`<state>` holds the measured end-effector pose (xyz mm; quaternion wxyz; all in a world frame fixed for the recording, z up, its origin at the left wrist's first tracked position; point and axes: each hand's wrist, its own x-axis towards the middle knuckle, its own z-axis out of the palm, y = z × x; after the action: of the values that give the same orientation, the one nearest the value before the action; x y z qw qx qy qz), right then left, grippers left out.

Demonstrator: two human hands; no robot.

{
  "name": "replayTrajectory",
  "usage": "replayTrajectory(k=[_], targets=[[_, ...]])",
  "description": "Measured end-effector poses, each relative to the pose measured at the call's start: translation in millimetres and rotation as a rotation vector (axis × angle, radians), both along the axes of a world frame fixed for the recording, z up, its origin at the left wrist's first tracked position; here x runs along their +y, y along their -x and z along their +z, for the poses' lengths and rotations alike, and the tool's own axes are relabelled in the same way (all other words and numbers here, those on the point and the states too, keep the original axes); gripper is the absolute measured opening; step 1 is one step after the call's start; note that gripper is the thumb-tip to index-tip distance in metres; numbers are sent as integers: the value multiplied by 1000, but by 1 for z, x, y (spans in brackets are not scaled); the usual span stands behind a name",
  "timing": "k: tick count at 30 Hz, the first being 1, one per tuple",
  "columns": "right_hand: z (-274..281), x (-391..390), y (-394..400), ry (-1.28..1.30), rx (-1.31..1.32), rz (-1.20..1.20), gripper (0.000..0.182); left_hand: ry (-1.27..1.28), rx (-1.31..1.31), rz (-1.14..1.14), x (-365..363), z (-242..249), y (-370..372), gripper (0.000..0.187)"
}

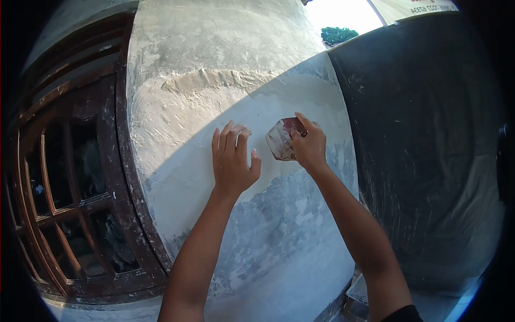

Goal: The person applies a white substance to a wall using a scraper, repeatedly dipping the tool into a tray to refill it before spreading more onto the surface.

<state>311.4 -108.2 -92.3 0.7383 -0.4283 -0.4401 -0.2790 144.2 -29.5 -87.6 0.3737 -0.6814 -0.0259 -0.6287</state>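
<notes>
The wall is the landmark, pale and rough-coated, with a grey, patchy lower part. In front of its middle, right of centre, is a flat tool, reddish-brown and smeared with whitish paste. The right hand grasps it by its right side, thumb on the near face. The left hand holds nothing; it is raised before the wall, left of the tool and well apart from it, fingers spread and partly bent. Whether its fingertips touch the wall, I cannot tell.

Across the wall's upper part runs a raised, uneven ridge, and a slanting shadow edge crosses beneath it. Left of the wall, a dark wooden frame with glass panes borders it closely, specked with white. Right of the wall hangs a dark sheet, closing off that side. Beyond the wall's top right are a green tree and part of a pale banner. By the wall's lower right corner sits a greyish object, partly hidden by the right forearm.
</notes>
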Motion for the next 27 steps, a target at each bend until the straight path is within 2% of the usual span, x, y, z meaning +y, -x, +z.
replayTrajectory(k=[13, 19, 27], targets=[[-84, -87, -141, 234, 43, -267, 41, 235, -2, -538, -22, -102, -197, 33], [-126, -125, -209, 279, 97, -369, 41, 373, 45, -695, -39, -148, -280, 35], [-179, -158, -272, 397, 212, -456, 44, 564, 109, -816, -59, -218, -351, 37]])
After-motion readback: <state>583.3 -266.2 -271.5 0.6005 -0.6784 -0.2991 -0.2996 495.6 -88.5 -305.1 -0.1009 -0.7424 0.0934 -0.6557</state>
